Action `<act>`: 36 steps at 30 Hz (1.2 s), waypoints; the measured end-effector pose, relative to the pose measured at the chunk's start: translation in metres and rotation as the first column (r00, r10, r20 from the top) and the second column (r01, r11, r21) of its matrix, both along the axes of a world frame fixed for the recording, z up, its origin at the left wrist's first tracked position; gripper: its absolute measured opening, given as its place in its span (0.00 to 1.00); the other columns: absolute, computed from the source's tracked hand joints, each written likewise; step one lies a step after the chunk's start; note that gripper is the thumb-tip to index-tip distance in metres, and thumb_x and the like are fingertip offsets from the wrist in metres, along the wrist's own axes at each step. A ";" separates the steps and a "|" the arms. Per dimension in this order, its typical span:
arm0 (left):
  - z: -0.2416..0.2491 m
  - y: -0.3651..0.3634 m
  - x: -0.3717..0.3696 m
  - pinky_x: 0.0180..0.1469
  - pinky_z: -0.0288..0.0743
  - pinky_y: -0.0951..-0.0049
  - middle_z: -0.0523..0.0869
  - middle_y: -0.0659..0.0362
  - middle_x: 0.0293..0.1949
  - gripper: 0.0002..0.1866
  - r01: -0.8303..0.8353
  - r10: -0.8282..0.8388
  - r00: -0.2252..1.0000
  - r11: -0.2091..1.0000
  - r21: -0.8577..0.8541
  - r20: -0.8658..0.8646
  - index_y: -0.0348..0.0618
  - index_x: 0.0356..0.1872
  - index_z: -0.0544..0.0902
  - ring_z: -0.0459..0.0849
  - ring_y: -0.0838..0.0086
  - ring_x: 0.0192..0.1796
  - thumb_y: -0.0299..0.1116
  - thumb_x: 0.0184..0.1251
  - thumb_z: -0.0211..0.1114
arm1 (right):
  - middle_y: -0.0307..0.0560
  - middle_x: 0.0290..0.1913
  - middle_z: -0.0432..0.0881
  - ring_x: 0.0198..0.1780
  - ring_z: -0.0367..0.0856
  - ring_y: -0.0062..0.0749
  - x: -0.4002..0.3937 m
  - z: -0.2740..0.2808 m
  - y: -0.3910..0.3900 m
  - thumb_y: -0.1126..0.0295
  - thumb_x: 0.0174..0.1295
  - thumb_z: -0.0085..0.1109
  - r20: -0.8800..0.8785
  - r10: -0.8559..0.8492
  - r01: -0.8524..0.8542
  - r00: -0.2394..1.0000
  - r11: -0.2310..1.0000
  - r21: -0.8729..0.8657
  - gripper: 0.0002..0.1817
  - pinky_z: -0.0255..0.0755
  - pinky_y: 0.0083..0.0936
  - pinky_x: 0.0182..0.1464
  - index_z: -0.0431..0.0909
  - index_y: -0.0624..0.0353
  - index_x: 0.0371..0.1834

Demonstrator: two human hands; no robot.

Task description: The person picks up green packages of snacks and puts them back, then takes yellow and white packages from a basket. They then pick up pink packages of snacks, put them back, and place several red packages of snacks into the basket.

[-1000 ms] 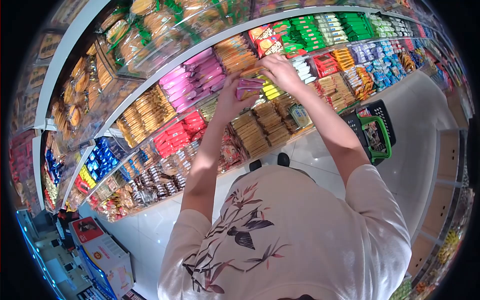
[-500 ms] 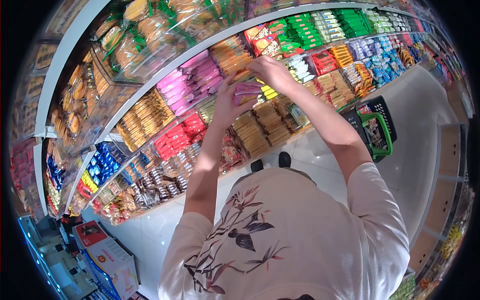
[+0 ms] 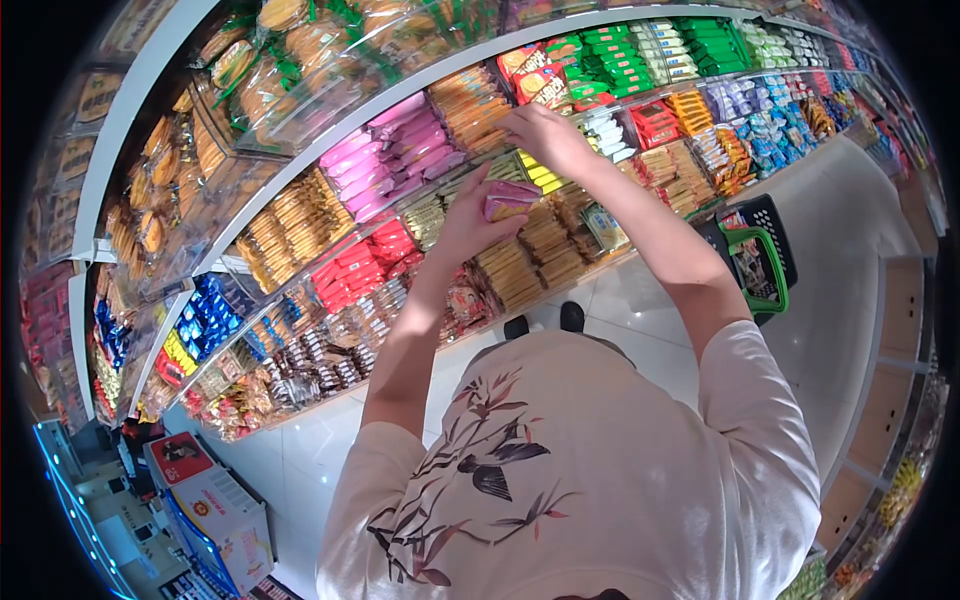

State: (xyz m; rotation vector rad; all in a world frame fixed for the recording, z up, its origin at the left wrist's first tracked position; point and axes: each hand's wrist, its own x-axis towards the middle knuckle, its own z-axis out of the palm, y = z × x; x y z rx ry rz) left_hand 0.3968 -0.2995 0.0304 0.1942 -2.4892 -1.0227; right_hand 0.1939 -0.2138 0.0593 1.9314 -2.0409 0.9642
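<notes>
My left hand (image 3: 468,226) is closed around a few pink-wrapped snack packets (image 3: 508,201), held above the lower bins. My right hand (image 3: 548,138) reaches into the shelf at the edge of a bin of orange-brown snack packets (image 3: 470,108). Its fingers are bent together against that bin's right side; what they grip, if anything, is hidden. Pink snack packets (image 3: 405,150) fill the bin to the left of the orange ones. Red biscuit bags (image 3: 540,82) lie just beyond my right hand, and yellow packets (image 3: 541,172) lie below its wrist.
A black shopping basket (image 3: 776,238) with a green handle stands on the floor at my right, with packets inside. Clear dividers and a white shelf edge (image 3: 405,85) run along the bins. Red packets (image 3: 370,254) and brown stick packets (image 3: 508,270) fill lower bins.
My right hand has moved away from my left hand toward the orange-brown packets. My left hand has turned slightly and keeps the pink packets; the view has shifted a little.
</notes>
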 end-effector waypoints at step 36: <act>0.019 0.000 -0.014 0.64 0.68 0.57 0.67 0.41 0.63 0.25 -0.269 0.268 0.963 0.963 -0.018 -0.009 0.40 0.45 0.83 0.69 0.50 0.66 0.41 0.46 0.78 | 0.38 0.39 0.78 0.44 0.78 0.37 -0.013 -0.007 -0.011 0.67 0.56 0.61 -0.156 0.139 -0.140 0.978 0.990 0.009 0.13 0.77 0.33 0.43 0.76 0.49 0.45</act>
